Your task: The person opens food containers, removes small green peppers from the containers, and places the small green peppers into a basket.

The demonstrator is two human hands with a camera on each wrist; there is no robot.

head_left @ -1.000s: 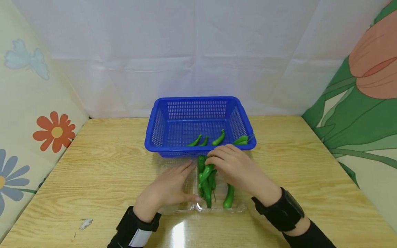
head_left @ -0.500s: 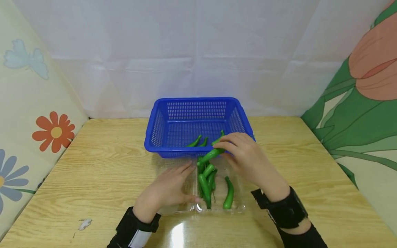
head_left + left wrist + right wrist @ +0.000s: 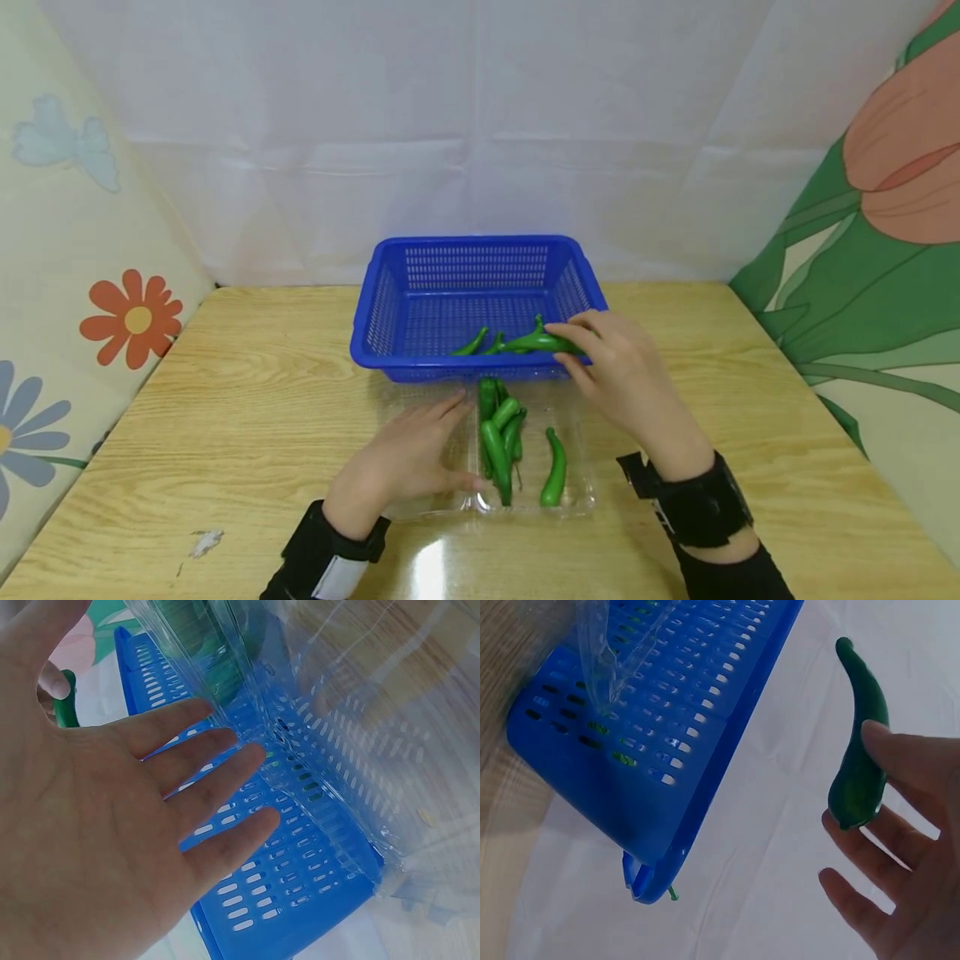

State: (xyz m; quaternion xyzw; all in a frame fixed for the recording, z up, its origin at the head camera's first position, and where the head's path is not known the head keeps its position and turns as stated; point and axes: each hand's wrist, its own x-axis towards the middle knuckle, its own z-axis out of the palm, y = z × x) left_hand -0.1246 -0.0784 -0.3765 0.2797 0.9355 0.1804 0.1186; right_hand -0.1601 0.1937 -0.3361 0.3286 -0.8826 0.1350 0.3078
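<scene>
In the head view, my right hand pinches a green chili pepper between thumb and fingers over the front rim of a blue plastic basket. The right wrist view has this curved pepper held clear of the basket's wall. My left hand, fingers fairly straight, rests at the left half of an open clear plastic container. Several chili peppers lie piled along that container's middle ridge, and one chili pepper lies apart at its right side.
A few chili peppers lie inside the basket near its front wall; the rim hides part of them. Basket and container stand on a wooden table. A white cloth hangs behind, with printed panels on both sides.
My right hand has lifted a chili pepper from the pile in the container and carried it up and right to the basket's front rim. The left hand has stayed in place.
</scene>
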